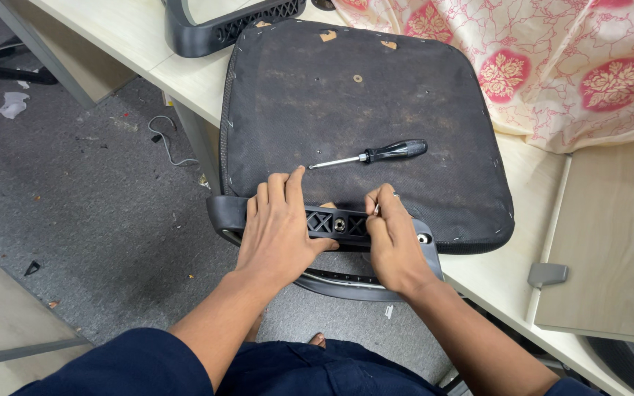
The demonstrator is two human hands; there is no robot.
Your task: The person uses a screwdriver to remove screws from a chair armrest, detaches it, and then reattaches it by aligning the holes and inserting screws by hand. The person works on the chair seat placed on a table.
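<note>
Our left hand [282, 227] lies flat, fingers spread, on the black plastic armrest bracket [332, 224]. Our right hand [389, 238] pinches something too small to tell. A black-handled screwdriver [376, 155] lies on the upturned dark fabric seat cushion [354, 110].

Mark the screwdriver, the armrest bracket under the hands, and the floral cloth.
screwdriver [394, 151]: head view, on its black handle.
armrest bracket [329, 222]: head view, on the ribbed black plastic between the two hands.
floral cloth [552, 66]: head view, on the pink patterned fabric at upper right.
</note>
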